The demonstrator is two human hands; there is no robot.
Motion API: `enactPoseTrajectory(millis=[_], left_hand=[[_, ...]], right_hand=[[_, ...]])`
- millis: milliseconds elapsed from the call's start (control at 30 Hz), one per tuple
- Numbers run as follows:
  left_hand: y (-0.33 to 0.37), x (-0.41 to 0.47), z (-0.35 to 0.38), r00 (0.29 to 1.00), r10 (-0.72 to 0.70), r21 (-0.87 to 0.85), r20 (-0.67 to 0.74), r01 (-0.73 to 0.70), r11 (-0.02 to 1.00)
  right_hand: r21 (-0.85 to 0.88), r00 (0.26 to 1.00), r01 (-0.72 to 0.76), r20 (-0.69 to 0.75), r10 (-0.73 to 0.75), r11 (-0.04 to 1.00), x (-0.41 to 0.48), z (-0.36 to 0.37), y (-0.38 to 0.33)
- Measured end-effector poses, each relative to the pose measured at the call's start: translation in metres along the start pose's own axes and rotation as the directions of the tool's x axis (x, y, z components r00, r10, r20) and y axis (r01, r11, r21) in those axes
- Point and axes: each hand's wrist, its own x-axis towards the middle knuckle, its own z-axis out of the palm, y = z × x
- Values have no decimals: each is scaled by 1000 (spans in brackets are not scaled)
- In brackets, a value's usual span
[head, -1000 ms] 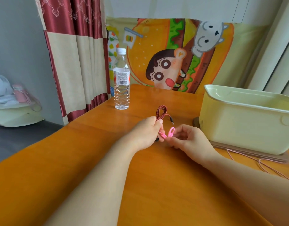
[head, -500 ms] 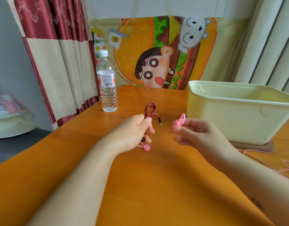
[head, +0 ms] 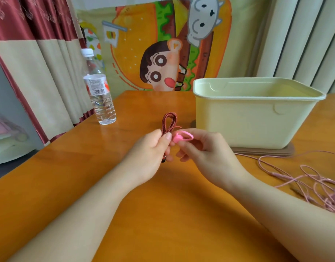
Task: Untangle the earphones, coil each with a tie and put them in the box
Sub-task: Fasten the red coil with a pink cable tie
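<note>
Across an orange desk [head: 162, 214], with an open box [head: 248, 118] standing at right rear and a pink earphone [head: 312, 179] lying loose and uncoiled in front of it, beside the right forearm. Above mid-desk, almost thumb to thumb: left grip [head: 149, 154] and right grip [head: 206, 152].

Wraps curled left fingers and thumb round the lower half of the red coil [head: 169, 121], folded into a narrow hank. Holds its long axis near upright, tilted slightly away, looped end rising clear above the thumb, a dark tip peeping out under the fist.

Pinches, between right thumb and fingertips, a pink tie [head: 182, 136], itself bent into a small loop, just right of the coil's waist and level with the left thumb. Cannot tell from here whether tie and coil touch.

Looks like the tying step for the red coil, with the pink earphone not yet coiled.

Seemingly calls next for a short leftward pass of the tie, crosswise to the coil's upright axis, round the stretch exposed just above the left thumb. Puts the right grip nearer the box, which lies right of and beyond both.
</note>
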Motion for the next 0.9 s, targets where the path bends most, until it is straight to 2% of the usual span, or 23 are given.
enactPoseTrajectory(millis=[200,533,733,900], left_hand=[[-2,-1,6,998,36,160,-45,-29,987],[-3,-3,19,995,-72,240,-69,86,967],[1,-7,20,986,126,496,-113,-54,867],[2,-8,20,976,188,579,-108,-92,810]], right_hand=[[-26,999,-10,-51,8,1000,-4,3,13],[-267,983,112,-109,-145,957,-8,13,24],[-241,976,93,-171,-136,966,-8,14,25],[-227,980,66,-169,-106,972,-9,13,25]])
